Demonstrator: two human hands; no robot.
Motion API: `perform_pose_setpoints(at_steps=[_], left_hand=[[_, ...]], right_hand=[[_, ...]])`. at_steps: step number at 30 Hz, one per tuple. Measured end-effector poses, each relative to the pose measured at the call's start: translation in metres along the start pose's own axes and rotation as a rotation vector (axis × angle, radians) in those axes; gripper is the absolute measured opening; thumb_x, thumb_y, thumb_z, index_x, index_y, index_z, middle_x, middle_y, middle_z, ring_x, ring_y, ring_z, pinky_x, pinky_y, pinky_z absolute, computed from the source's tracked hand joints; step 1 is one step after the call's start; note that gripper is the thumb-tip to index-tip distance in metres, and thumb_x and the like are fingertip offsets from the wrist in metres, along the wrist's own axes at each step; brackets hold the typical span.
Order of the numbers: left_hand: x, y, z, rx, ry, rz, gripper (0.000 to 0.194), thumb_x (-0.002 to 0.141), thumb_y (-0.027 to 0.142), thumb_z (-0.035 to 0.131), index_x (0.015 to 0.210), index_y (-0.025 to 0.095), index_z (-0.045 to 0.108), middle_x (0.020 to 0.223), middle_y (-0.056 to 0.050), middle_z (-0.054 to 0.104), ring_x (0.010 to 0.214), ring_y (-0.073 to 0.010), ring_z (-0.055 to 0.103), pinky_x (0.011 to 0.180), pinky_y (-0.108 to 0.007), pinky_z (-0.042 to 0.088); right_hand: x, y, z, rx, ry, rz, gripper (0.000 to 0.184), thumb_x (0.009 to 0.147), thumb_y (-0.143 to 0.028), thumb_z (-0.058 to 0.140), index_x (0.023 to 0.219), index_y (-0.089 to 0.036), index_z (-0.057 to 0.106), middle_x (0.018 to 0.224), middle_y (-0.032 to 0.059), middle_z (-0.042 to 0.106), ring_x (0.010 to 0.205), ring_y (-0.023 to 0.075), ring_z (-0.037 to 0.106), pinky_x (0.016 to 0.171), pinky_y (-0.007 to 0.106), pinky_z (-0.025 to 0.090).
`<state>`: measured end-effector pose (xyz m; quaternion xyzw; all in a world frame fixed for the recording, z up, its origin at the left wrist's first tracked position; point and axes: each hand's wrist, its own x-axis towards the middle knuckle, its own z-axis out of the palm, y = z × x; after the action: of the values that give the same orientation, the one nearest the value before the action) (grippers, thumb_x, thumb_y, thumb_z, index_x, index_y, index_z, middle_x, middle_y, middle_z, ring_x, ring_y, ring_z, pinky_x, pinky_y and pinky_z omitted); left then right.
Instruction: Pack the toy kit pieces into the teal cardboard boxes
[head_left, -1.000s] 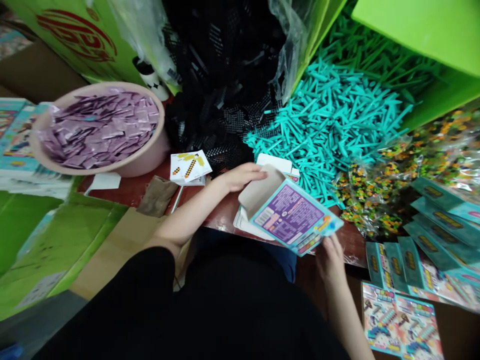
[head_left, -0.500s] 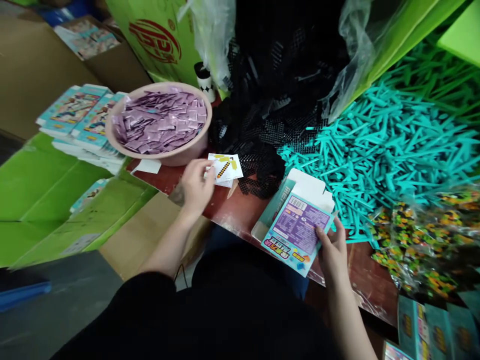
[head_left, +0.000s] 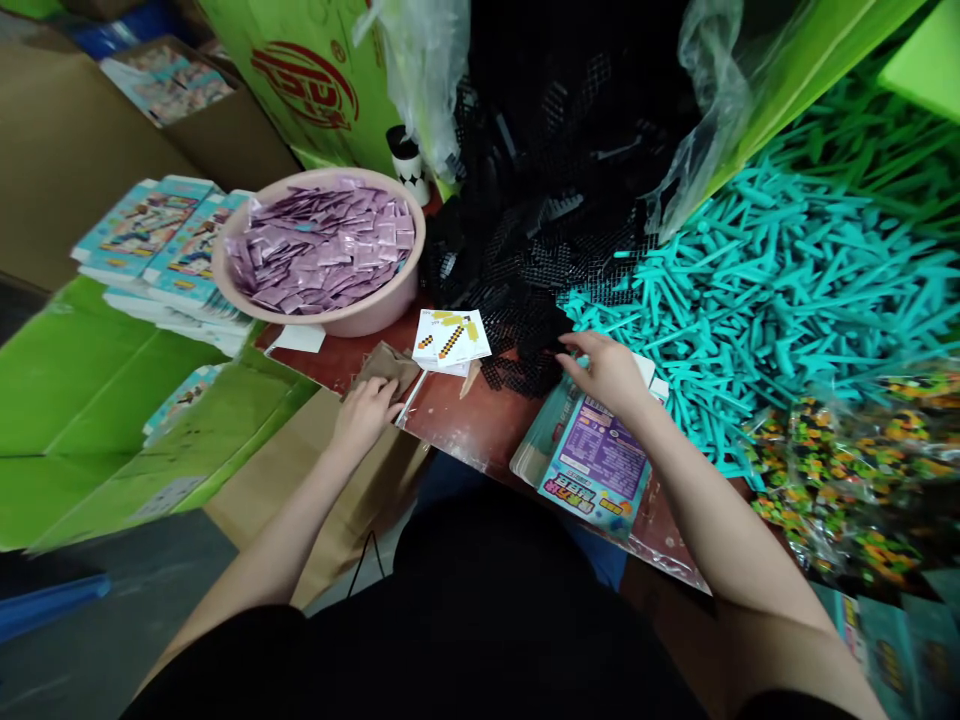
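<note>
My left hand [head_left: 366, 420] rests its bent fingertips on the near edge of a folded brown cloth [head_left: 391, 366], with the thumb apart from them. Just right of the cloth lies a small stack of white printed cards [head_left: 452, 338] showing a yellow and black pickaxe picture. My right hand [head_left: 602, 372] reaches over the turquoise and purple printed box [head_left: 592, 465], thumb and fingers apart and nothing seen between them. Its fingertips are beside the pile of black mesh pieces [head_left: 525, 345]; whether they touch is unclear. The box lies on the table edge, its upper part covered by my forearm and hand.
A pink basin [head_left: 416, 260] of purple sachets [head_left: 322, 240] stands left, beside stacked printed boxes [head_left: 150, 225]. A heap of turquoise plastic pieces [head_left: 787, 290] spreads on the right, with bagged orange and green pieces [head_left: 862, 470] nearer. A black and white cup [head_left: 407, 165] stands behind.
My left hand has left the cards and moved down-left onto the brown cloth. My right hand has let go of the box, which now lies down, and moved up toward the black mesh.
</note>
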<state>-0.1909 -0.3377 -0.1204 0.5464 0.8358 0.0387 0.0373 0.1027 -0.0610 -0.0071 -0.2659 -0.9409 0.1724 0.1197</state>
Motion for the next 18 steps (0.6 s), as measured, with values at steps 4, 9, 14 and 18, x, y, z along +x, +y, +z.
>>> perform_pose_setpoints(at_steps=[4,9,14,18], left_hand=[[0.001,0.003,-0.01,0.012,-0.01,-0.044,0.028,0.097,0.03,0.045,0.098,0.018,0.07,0.099,-0.013,0.067,0.093,-0.029,0.061,0.079,-0.038,0.044],[0.024,0.034,-0.044,-0.063,0.282,-0.046,0.03,0.098,0.042,0.049,0.092,0.02,0.07,0.097,-0.011,0.067,0.094,-0.0285,0.062,0.083,-0.04,0.042],[0.062,0.083,-0.061,-0.146,0.271,0.297,0.028,0.096,0.031,0.055,0.118,0.02,0.067,0.122,-0.013,0.067,0.11,-0.0299,0.06,0.091,-0.04,0.044],[0.08,0.091,-0.054,-0.197,0.145,0.324,0.025,0.097,0.022,0.048,0.1,0.019,0.073,0.108,-0.012,0.071,0.102,-0.028,0.063,0.088,-0.039,0.047]], right_hand=[[0.043,-0.013,0.023,-0.337,-0.243,-0.189,0.049,0.089,-0.023,0.064,0.137,-0.017,0.057,0.122,0.0176,0.062,0.107,0.032,0.059,0.079,0.038,0.047],[0.069,0.0,0.039,-0.499,-0.316,-0.268,0.028,0.094,-0.014,0.046,0.108,-0.015,0.071,0.122,0.0185,0.059,0.108,0.0315,0.053,0.076,0.039,0.043],[0.069,0.016,0.027,-0.187,-0.135,-0.256,0.022,0.085,-0.018,0.066,0.107,-0.015,0.069,0.113,0.0119,0.067,0.104,0.0286,0.057,0.087,0.041,0.046],[0.047,0.047,-0.008,0.282,0.357,0.075,0.028,0.081,-0.034,0.076,0.099,-0.015,0.067,0.092,0.005,0.07,0.086,0.0209,0.063,0.079,0.036,0.05]])
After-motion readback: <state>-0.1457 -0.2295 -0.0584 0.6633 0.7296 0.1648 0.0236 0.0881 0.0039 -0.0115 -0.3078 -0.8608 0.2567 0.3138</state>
